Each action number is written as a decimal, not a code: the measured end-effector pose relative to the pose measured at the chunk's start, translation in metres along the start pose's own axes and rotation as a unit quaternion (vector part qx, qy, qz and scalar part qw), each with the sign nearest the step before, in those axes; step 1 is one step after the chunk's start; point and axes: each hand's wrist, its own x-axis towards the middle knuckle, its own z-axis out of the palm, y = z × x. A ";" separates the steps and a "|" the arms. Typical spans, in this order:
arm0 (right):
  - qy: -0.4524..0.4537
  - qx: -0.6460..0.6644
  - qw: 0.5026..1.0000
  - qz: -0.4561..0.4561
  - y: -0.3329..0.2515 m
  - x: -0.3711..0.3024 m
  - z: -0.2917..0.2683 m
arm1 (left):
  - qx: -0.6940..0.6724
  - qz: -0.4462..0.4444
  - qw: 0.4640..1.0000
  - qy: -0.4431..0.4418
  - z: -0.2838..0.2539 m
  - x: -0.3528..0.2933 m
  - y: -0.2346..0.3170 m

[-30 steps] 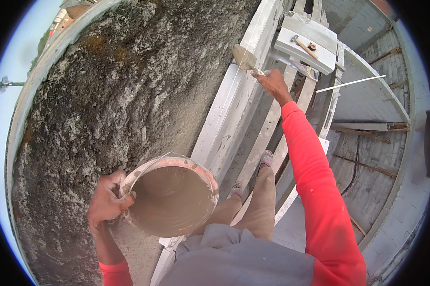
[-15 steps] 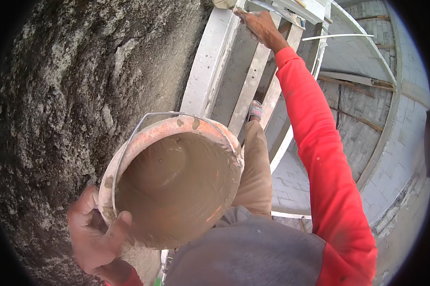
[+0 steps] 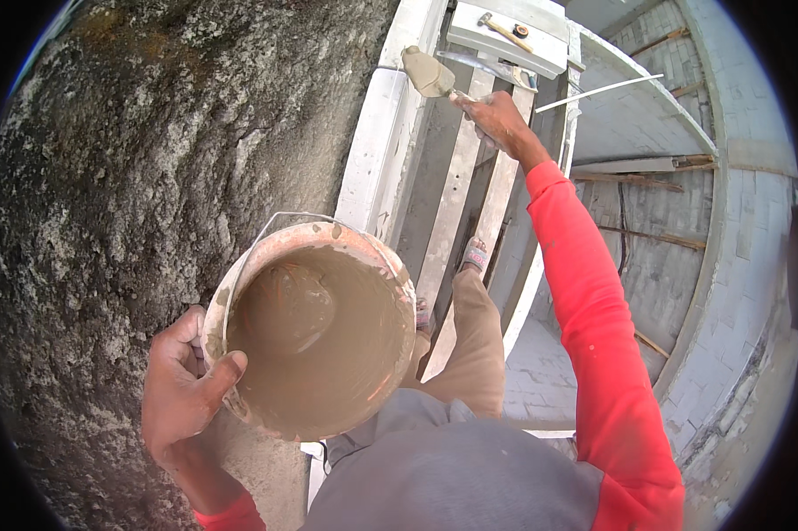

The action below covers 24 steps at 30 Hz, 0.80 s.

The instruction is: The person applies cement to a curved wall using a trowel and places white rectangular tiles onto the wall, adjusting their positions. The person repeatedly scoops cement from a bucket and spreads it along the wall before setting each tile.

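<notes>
My left hand (image 3: pixel 182 398) grips the rim of a round bucket (image 3: pixel 315 336), tilted toward me and smeared inside with wet brown mortar. My right hand (image 3: pixel 498 119), arm stretched out in a red sleeve, holds a trowel (image 3: pixel 427 73) whose blade carries mortar and sits next to the white ladder rail. My legs in tan trousers and one sandalled foot (image 3: pixel 475 257) stand on the ladder rungs below.
A rough grey plastered wall (image 3: pixel 151 177) fills the left side. A white ladder (image 3: pixel 390 142) runs along it. Its top shelf (image 3: pixel 505 35) holds a hammer. A thin white rod (image 3: pixel 598 91) juts to the right. Below lie pale block walls and a paved floor (image 3: pixel 673 248).
The view has swung back. My right hand now shows the trowel with mortar near the ladder's top. The bucket stays in my left hand, close to my body.
</notes>
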 end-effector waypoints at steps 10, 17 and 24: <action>0.042 -0.268 0.953 -0.136 -0.025 0.068 -0.012 | 0.060 -0.039 0.997 -0.018 -0.012 -0.001 -0.003; 0.016 -0.442 0.859 -0.259 -0.044 0.099 0.002 | -0.056 -0.105 0.993 -0.015 -0.009 -0.003 0.002; 0.017 -0.441 0.853 -0.279 -0.035 0.104 0.005 | -0.077 -0.139 0.987 -0.019 -0.012 -0.003 0.001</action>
